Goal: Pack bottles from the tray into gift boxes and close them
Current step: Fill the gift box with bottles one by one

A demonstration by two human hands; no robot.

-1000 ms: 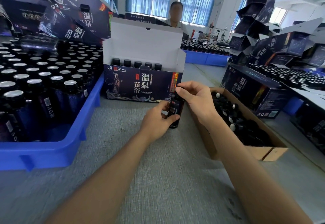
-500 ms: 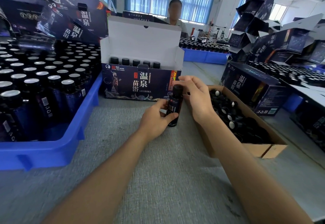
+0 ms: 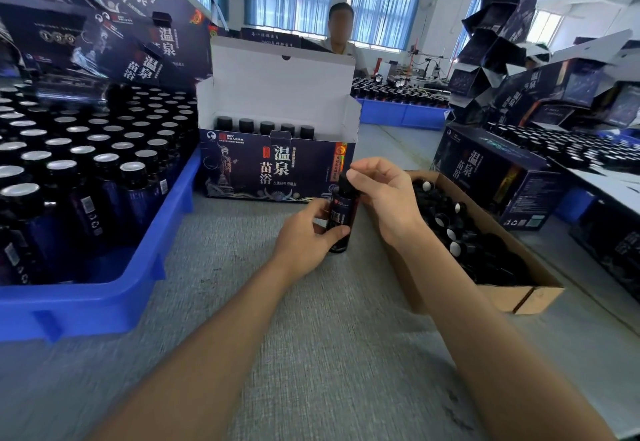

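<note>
Grey table centre: left hand wraps bottle upright to steady it, right hand pinches its top, likely twisting it tight before it joins five in open gift box at 12 o'clock, tray at 9.

I note a glossy blue plastic tray at left; gift box of printed card, matt white inside; plain brown cardboard carton at right; grey, ribbed, matt table covering; dark glossy bottle.
</note>
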